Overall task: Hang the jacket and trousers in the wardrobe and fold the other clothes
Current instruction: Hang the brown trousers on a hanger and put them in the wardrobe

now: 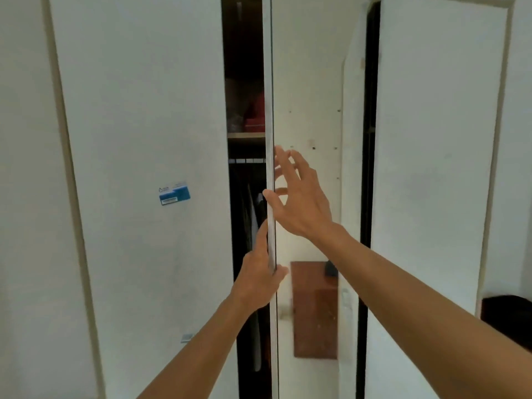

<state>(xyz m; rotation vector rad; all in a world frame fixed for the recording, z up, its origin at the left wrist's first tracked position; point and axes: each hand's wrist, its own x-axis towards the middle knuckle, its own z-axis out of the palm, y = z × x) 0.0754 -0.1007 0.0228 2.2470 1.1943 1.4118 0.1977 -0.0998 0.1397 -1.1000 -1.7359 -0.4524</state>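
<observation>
Left hand (pixel 259 279) pinches edge of wardrobe door (pixel 270 110), right hand (pixel 299 197) spread beside it; jacket & trousers not in view, nothing hung or folded yet, judging by empty hands

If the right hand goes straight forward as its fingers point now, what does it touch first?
Most likely the wardrobe door: the right hand is open, its fingers already at the door's edge. Depth is unclear.

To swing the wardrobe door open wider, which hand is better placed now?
The left hand: it already grips the door edge, fingers inside and thumb outside. The right hand is spread open, only its thumb near the edge, holding nothing.
</observation>
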